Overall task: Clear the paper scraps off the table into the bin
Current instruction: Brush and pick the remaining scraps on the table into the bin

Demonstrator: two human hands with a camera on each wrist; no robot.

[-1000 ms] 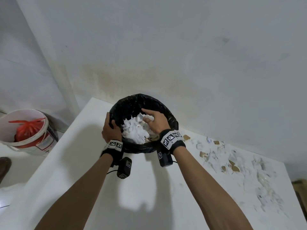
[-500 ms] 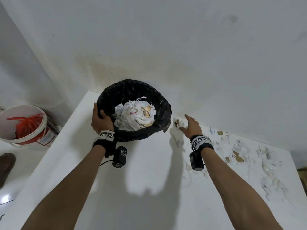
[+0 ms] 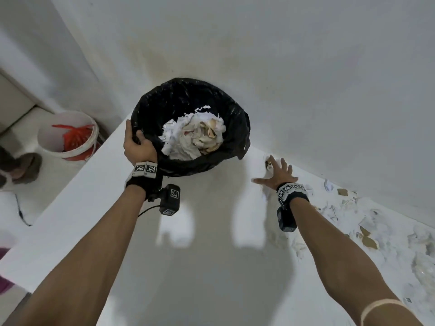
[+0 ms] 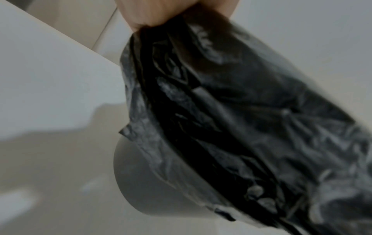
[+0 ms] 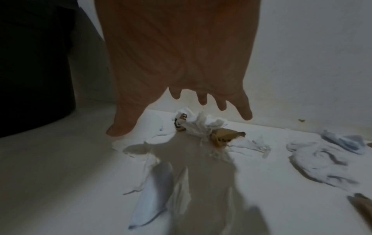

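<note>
Our left hand (image 3: 137, 147) grips the bin (image 3: 188, 128), mouth tilted toward us, frame centre; right hand (image 3: 279, 174) spread above paper scraps (image 5: 201, 125) on bench (image 3: 211, 267).

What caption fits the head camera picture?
Left hand grips the bin; right hand reaches for paper scraps.

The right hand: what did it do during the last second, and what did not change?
The right hand came out of the black-lined round bin, leaving white scraps inside, and moved rightward; it now hovers open, fingers spread, above a crumpled white and brown paper scrap near the wall. The left hand still grips the bin's rim. Scattered scraps remain on the white table.
</note>
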